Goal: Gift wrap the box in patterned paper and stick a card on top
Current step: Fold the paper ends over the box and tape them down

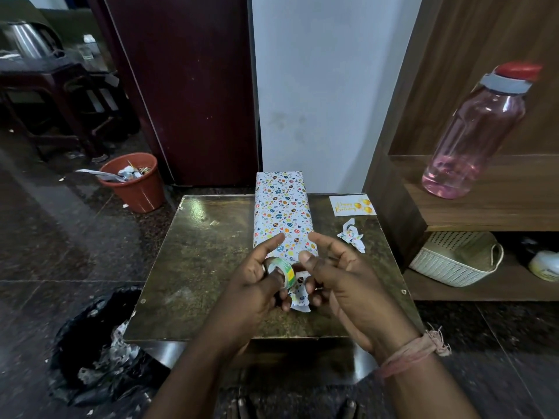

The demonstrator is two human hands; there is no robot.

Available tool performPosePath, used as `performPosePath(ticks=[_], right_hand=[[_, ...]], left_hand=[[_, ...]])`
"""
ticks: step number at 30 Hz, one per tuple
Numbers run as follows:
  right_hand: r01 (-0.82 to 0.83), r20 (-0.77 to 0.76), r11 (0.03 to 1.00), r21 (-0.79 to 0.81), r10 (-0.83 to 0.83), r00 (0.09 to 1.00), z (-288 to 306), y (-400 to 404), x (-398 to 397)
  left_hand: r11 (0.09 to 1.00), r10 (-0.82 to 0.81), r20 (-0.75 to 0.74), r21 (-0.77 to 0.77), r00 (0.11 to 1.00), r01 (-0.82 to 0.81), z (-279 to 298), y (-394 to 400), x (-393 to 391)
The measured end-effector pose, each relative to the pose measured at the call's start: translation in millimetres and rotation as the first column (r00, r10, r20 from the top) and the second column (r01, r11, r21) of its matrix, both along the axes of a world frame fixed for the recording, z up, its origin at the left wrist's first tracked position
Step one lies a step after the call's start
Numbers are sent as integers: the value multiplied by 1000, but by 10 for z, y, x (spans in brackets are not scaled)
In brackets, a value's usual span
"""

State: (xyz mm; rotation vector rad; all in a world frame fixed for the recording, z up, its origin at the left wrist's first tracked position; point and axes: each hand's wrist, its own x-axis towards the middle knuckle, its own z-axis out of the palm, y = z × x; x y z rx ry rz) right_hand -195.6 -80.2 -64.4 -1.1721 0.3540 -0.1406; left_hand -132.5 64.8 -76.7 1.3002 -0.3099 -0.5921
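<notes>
Head view: the wrapped box (282, 213) lies lengthwise on the table (211, 267), its far end overhanging the far edge. Left hand (257, 285) grips 1 tape roll (282, 272). Right hand (335, 273) has its fingers curled, apparently pinching the tape end. Bare tabletop lies left of the box. Card (352, 205) at the right far corner reads "Happy Birthday"; a paper scrap (352, 234) lies near it.

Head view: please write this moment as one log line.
left hand: holds tape | right hand: at tape | box: wrapped | card: on table
</notes>
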Motion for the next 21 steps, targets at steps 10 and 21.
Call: performPosePath(ticks=[10,21], right_hand=[[-5,80,972,-235,24,997,0,24,-2],[412,53,780,-471,-442,896,-147,-499,-54]], left_hand=[[997,71,-73,-26,995,-73,-2,-29,-2],[980,123,-112,-141,986,-138,51,5,26]])
